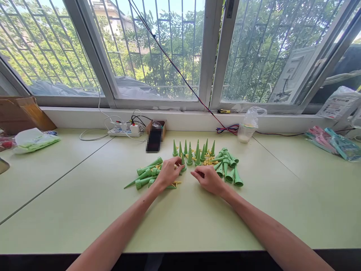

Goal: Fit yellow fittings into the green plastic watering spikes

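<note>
From my remote post I saw, near the centre of the frame, the person's left hand (169,171) with its thumb and fingers clamped on one green plastic cone (183,162), which stood upright, point up, on the pale green table (180,218). The right hand (208,178) was just to the right of centre, apart from this cone; its fingers were curled close to the thumb, but I could not tell whether the tips met or pinched some small piece. Behind the two hands I saw a group of upright green plastic cones (189,157), and small yellow plastic pieces (210,162) were scattered among their bases. To the right of the right hand there was a heap of lying green plastic cones (238,177), several with their open ends toward the bottom of the frame. To the left, more loose green plastic cones (144,174) lay on their sides, partly hidden from me by the left hand and wrist. Farther back, right of centre, I noticed a clear plastic cup (246,133) with a plastic bag at its top; left of centre there was a white power strip (124,131) with cables, near a dark blurred rectangle (153,140).
</note>
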